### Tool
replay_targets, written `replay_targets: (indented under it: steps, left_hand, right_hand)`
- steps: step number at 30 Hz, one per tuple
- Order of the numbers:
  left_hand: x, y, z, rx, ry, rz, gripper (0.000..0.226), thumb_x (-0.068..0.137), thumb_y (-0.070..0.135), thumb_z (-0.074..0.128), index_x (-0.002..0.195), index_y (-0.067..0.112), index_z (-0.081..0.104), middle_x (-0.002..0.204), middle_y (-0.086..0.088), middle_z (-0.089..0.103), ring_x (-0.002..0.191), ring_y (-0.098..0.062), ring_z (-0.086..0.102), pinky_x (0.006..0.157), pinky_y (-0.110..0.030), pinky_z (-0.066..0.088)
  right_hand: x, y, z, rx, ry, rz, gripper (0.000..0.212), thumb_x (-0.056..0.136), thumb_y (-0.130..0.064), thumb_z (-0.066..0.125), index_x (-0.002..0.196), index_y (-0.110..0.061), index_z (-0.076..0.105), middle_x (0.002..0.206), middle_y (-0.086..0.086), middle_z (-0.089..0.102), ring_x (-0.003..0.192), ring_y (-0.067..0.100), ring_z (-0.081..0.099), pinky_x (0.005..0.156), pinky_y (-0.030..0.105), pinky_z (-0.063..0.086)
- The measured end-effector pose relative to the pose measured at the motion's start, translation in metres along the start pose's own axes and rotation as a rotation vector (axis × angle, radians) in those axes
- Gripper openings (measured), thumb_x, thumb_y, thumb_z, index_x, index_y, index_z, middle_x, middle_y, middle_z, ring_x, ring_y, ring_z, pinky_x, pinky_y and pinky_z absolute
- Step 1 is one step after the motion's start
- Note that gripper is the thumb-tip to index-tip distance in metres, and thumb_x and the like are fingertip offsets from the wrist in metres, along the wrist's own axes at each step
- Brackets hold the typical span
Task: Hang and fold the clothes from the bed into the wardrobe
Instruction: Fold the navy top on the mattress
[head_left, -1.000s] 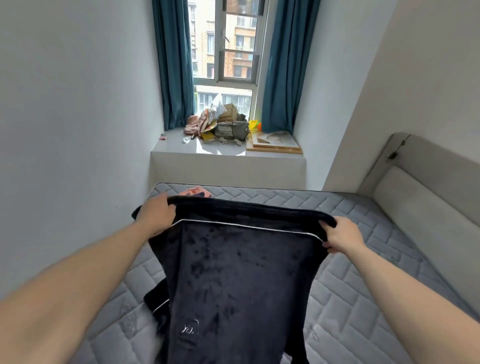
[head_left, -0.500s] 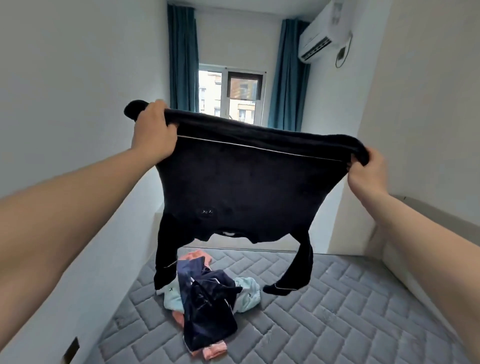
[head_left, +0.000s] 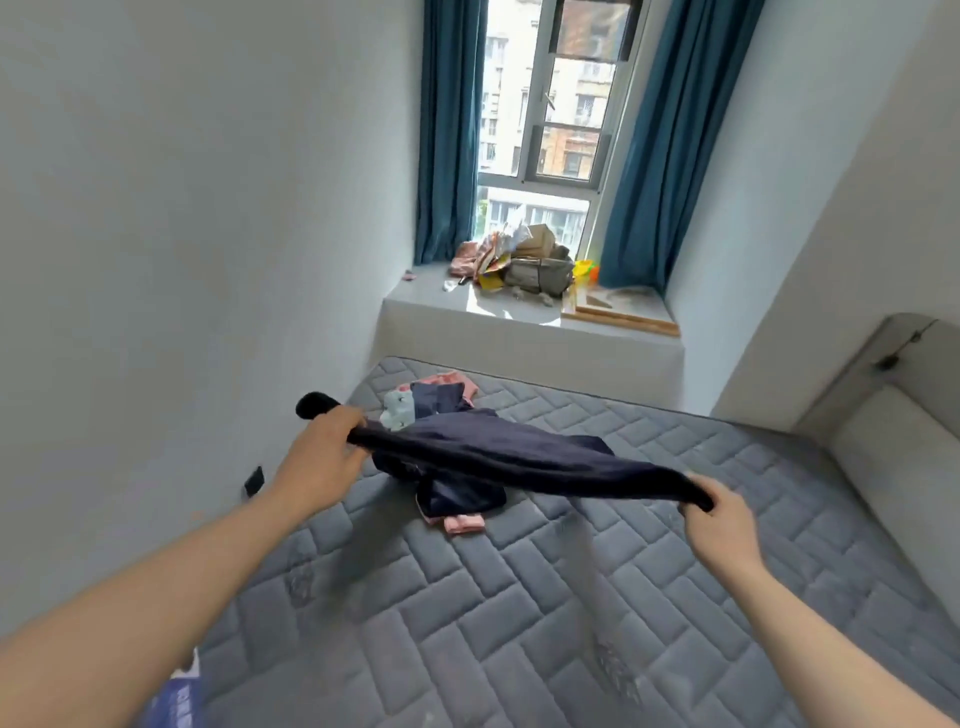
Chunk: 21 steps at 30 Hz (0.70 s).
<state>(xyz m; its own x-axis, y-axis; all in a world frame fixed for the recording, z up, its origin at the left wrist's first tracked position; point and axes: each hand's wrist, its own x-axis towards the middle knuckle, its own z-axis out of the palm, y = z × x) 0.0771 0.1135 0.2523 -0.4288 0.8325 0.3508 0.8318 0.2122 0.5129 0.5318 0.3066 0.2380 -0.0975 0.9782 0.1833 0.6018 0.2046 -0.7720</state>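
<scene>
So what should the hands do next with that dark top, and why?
Probably lower the dark top flat onto the bare grey mattress nearer the person. The left hand and right hand each hold an end, it hangs stretched in the air, and the clothes pile sits just behind it.

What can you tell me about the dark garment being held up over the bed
The dark garment is navy, nearly black, and looks soft and plush like velour. It is stretched almost flat in the air above the grey quilted mattress, seen edge-on. The left hand grips one end, with a bit of fabric poking past it; the right hand grips the other end. Its far part hangs over the pile of clothes; whether it touches the pile cannot be told.
</scene>
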Motion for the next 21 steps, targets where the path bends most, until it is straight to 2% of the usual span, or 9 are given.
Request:
replay_targets:
  steps: [4, 7, 11, 13, 16, 18, 19, 21]
  left_hand:
    - [-0.115, -0.040, 0.066, 0.092, -0.244, -0.146, 0.023, 0.084, 0.013, 0.074, 0.083, 0.024, 0.054, 0.085, 0.004, 0.059, 0.079, -0.026, 0.059, 0.067, -0.041, 0.045]
    - [-0.192, -0.055, 0.104, 0.136, -0.404, -0.271, 0.025, 0.085, 0.015, 0.072, 0.081, 0.026, 0.050, 0.082, 0.007, 0.056, 0.077, -0.022, 0.057, 0.065, -0.037, 0.040]
    - [-0.270, -0.053, 0.144, 0.211, -0.635, -0.325, 0.019, 0.089, 0.020, 0.067, 0.087, 0.028, 0.049, 0.097, 0.006, 0.058, 0.097, -0.023, 0.063, 0.080, -0.034, 0.044]
    - [-0.301, -0.051, 0.159, 0.216, -0.719, -0.352, 0.024, 0.090, 0.023, 0.066, 0.082, 0.032, 0.045, 0.098, 0.008, 0.056, 0.100, -0.020, 0.062, 0.084, -0.033, 0.044]
    - [-0.339, -0.054, 0.176, 0.236, -0.836, -0.399, 0.031, 0.092, 0.027, 0.065, 0.076, 0.034, 0.039, 0.099, 0.009, 0.053, 0.105, -0.019, 0.062, 0.089, -0.030, 0.043]
    - [-0.356, -0.057, 0.179, 0.240, -0.928, -0.445, 0.022, 0.094, 0.025, 0.061, 0.078, 0.032, 0.048, 0.105, 0.008, 0.061, 0.107, -0.018, 0.065, 0.093, -0.028, 0.046]
    - [-0.361, -0.061, 0.178, 0.250, -0.978, -0.459, 0.016, 0.093, 0.023, 0.059, 0.080, 0.031, 0.054, 0.109, 0.005, 0.066, 0.108, -0.018, 0.066, 0.094, -0.027, 0.048]
    - [-0.363, -0.071, 0.173, 0.269, -1.049, -0.499, 0.010, 0.090, 0.023, 0.058, 0.084, 0.031, 0.056, 0.115, 0.004, 0.067, 0.110, -0.017, 0.066, 0.095, -0.025, 0.049]
  right_hand:
    - [-0.078, 0.081, 0.034, -0.166, -0.252, 0.089, 0.039, 0.088, 0.015, 0.055, 0.112, -0.007, 0.077, 0.114, 0.010, 0.074, 0.108, 0.026, 0.067, 0.091, 0.027, 0.042]
    - [-0.132, 0.132, 0.053, -0.310, -0.429, 0.134, 0.040, 0.085, 0.015, 0.058, 0.107, -0.011, 0.080, 0.111, 0.006, 0.075, 0.109, 0.026, 0.070, 0.087, 0.024, 0.042]
    - [-0.193, 0.183, 0.072, -0.453, -0.649, 0.162, 0.044, 0.084, 0.008, 0.059, 0.104, -0.027, 0.079, 0.111, -0.006, 0.073, 0.110, 0.017, 0.069, 0.091, 0.021, 0.044]
    - [-0.219, 0.203, 0.077, -0.504, -0.710, 0.178, 0.044, 0.087, 0.003, 0.059, 0.102, -0.034, 0.078, 0.112, -0.011, 0.070, 0.111, 0.013, 0.067, 0.094, 0.019, 0.044]
    - [-0.244, 0.224, 0.080, -0.592, -0.810, 0.217, 0.043, 0.091, -0.003, 0.056, 0.109, -0.037, 0.076, 0.120, -0.010, 0.064, 0.119, 0.013, 0.063, 0.094, 0.016, 0.039]
    - [-0.252, 0.233, 0.079, -0.641, -0.883, 0.272, 0.036, 0.096, -0.013, 0.058, 0.120, -0.036, 0.073, 0.129, -0.004, 0.061, 0.124, 0.015, 0.061, 0.100, 0.018, 0.039]
    - [-0.255, 0.234, 0.078, -0.657, -0.896, 0.305, 0.031, 0.096, -0.018, 0.059, 0.119, -0.035, 0.073, 0.129, -0.002, 0.061, 0.122, 0.015, 0.062, 0.101, 0.019, 0.041]
    - [-0.259, 0.234, 0.079, -0.682, -0.905, 0.364, 0.021, 0.091, -0.022, 0.058, 0.101, -0.032, 0.075, 0.119, 0.000, 0.067, 0.113, 0.015, 0.066, 0.096, 0.021, 0.047]
